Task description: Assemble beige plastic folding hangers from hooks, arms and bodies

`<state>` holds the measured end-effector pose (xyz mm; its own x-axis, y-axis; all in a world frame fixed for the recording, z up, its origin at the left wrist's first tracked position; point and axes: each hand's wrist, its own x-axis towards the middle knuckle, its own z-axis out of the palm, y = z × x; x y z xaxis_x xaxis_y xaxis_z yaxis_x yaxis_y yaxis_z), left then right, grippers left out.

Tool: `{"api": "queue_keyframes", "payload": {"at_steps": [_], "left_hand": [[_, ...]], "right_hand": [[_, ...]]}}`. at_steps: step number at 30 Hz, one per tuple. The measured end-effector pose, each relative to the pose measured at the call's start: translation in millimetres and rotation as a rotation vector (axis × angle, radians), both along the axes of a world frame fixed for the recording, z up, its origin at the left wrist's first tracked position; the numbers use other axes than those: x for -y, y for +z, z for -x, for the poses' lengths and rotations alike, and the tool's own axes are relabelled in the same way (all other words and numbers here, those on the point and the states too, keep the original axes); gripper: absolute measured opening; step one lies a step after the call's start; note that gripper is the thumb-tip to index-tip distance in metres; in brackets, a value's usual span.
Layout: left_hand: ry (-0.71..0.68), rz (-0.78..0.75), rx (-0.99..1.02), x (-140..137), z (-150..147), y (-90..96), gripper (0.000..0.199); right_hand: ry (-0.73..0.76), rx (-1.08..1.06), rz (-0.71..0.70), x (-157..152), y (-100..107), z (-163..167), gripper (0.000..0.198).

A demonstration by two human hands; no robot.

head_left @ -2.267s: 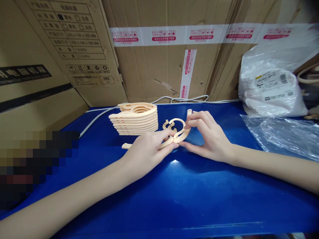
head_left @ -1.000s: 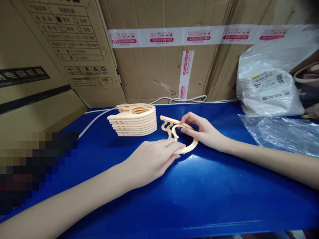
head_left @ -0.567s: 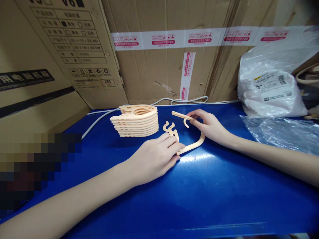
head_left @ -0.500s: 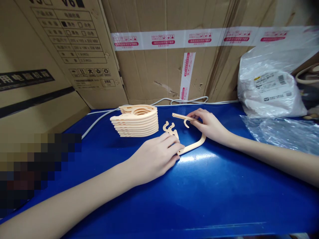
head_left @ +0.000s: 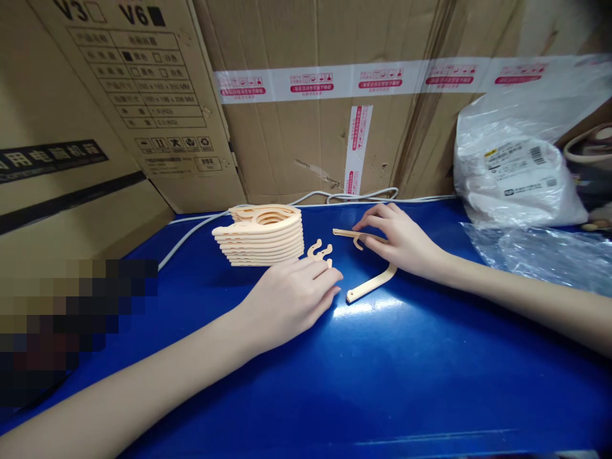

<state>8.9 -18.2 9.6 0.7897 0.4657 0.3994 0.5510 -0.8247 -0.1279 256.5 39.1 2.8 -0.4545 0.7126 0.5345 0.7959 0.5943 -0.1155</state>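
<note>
**Hanger (head_left: 373, 284) and hook (head_left: 320, 256) now two separate pieces**

In front of the hanger stack (head_left: 261, 240), the left hand (head_left: 284, 299), fingers together, partly hides the hook, grip unclear. Right of the stack, the right hand (head_left: 406, 239) alone pinches the hanger.

Forked cream piece (head_left: 319, 256) partly hidden behind left fingers (head_left: 326, 278)

Printed carton (head_left: 157, 95) on the left, V6 square filled in black. Cardboard sheet (head_left: 296, 140) at the back, white tape (head_left: 344, 80) with red print running across. White cable (head_left: 185, 235) along the blue table's (head_left: 382, 395) back edge. Labelled white bag (head_left: 521, 175) far right, clear plastic (head_left: 549, 255) in front.
</note>
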Motion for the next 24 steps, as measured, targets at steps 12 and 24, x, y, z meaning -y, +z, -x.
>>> {"api": "queue_keyframes", "payload": {"at_steps": [12,24], "left_hand": [[0.104,-0.021,-0.068,-1,-4,-4.3,0.017],[0.241,-0.053,0.012,2,3,5.6,0.025]], "right_hand": [[0.476,0.508,0.098,47,29,18,0.018],[0.265,0.514,-0.06,37,-2,19,0.032]]}}
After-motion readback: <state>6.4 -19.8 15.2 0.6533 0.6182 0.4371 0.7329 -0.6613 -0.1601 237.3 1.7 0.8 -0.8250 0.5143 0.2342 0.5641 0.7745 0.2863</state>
